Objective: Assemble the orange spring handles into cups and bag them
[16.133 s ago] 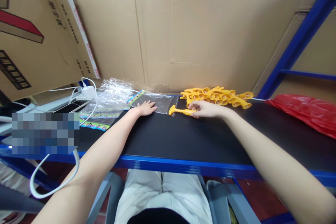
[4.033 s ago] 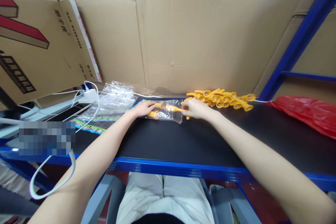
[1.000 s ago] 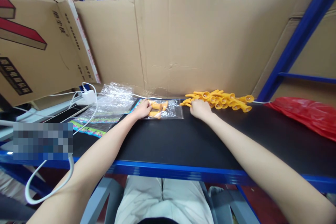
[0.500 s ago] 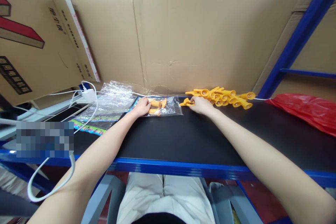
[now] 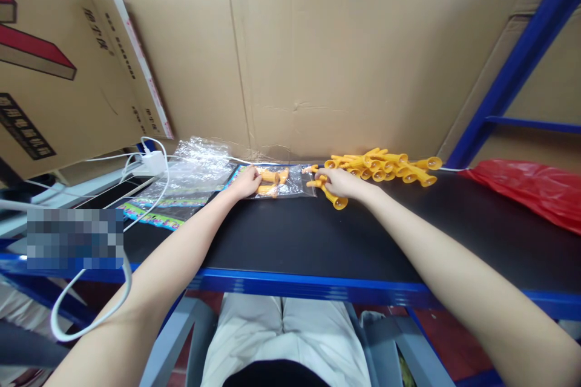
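Observation:
My left hand (image 5: 247, 182) is closed on the left part of a clear plastic bag (image 5: 296, 187) with a colourful header, which lies flat on the table. Inside the bag are several yellow horn-shaped toys (image 5: 267, 190). At the bag's right end, my right hand (image 5: 341, 181) grips a yellow toy trumpet (image 5: 336, 201), its flared bell pointing down toward the table edge and its narrow end to the left. Another orange-yellow tip shows just behind those fingers. Beyond my right hand sits a pile of yellow toy trumpets (image 5: 385, 166), bells mostly facing me.
More clear bags with bright headers (image 5: 149, 214) lie at the left, near a white charger (image 5: 154, 163) and its cables. A white cable loop (image 5: 57, 320) crosses my left forearm. A red plastic bag (image 5: 521, 187) is at the right. Cardboard (image 5: 340, 60) stands behind the black tabletop (image 5: 290, 242).
My right hand has moved slightly left, to the bag's end. The trumpet's bell now shows below the fingers. The left hand stays on the bag.

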Demonstrator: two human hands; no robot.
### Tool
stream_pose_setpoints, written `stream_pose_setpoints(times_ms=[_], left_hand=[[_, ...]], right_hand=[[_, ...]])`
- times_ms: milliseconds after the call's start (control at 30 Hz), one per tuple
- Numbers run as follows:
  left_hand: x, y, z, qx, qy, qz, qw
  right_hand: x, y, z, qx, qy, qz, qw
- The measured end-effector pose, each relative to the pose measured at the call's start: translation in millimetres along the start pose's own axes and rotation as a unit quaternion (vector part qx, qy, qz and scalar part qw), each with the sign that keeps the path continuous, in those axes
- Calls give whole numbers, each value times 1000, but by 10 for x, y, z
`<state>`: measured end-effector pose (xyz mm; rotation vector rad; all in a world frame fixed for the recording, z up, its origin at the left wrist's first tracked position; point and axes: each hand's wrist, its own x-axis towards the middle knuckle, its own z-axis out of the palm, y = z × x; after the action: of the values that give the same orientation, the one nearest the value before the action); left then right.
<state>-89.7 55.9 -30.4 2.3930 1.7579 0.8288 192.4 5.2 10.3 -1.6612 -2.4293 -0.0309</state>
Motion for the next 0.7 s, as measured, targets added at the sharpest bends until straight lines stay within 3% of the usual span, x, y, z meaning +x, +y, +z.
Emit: stream_pose_setpoints(times_ms=[400,700], left_hand=[[32,-44,26,3,-3,14,1000],[32,-48,27,4,-2,14,1000]], right_hand=[[-12,-50,-34,28,-31,48,998],[24,30,45,125,-20,53,991]])
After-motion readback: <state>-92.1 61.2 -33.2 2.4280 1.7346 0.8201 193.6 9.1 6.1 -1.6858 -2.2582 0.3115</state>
